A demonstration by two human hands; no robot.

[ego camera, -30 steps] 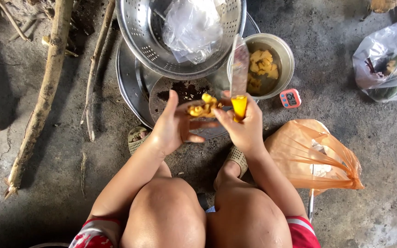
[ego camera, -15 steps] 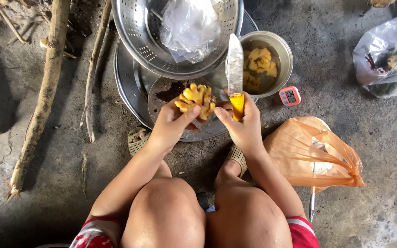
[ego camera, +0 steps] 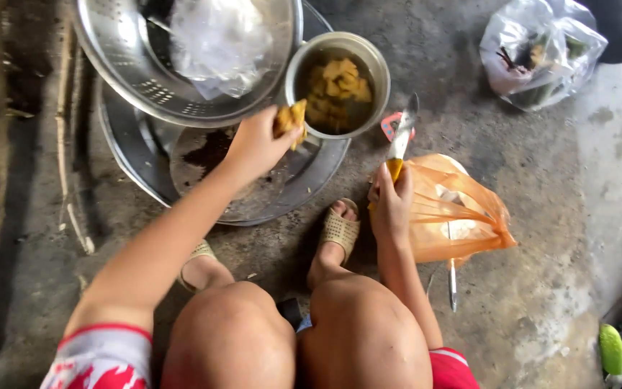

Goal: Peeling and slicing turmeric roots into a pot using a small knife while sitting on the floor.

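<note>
Concrete floor (ego camera: 512,302), me squatting. Left hand (ego camera: 257,144) pinching yellow fruit piece (ego camera: 291,117) at rim of small pot (ego camera: 337,85). Right hand (ego camera: 391,205) gripping knife (ego camera: 401,137), right of pot. Judgement: lower piece gently over pot, keep blade pointing away.

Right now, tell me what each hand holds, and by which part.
Left hand: yellow fruit pieces, pinched in fingertips. Right hand: steel-bladed knife, by its yellow handle.
</note>
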